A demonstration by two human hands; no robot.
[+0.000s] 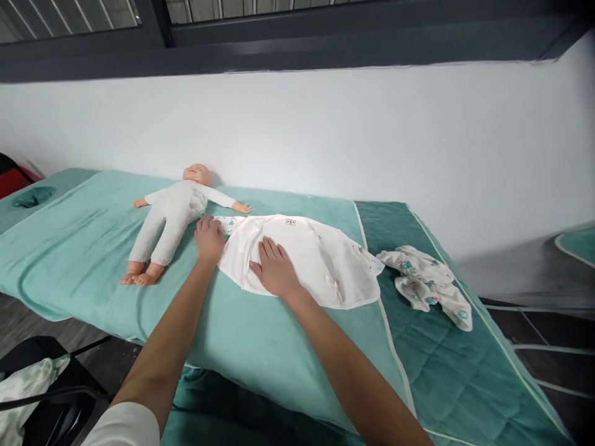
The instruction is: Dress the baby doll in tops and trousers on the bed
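A white baby shirt lies spread on the green bed cover, with a small dark label print near its upper edge and a patterned sleeve stretched out to the left. My right hand rests flat on the shirt, fingers extended. At the end of the left sleeve, my left hand has its fingers bent over the cuff; the fingertips are partly hidden. Just left of that hand a baby doll in a white bodysuit lies on its back, arms spread.
A crumpled patterned baby garment lies right of the shirt, on the dark green quilted part of the bed. Behind runs a white wall below a dark window frame. A black chair with cloth on it stands at lower left.
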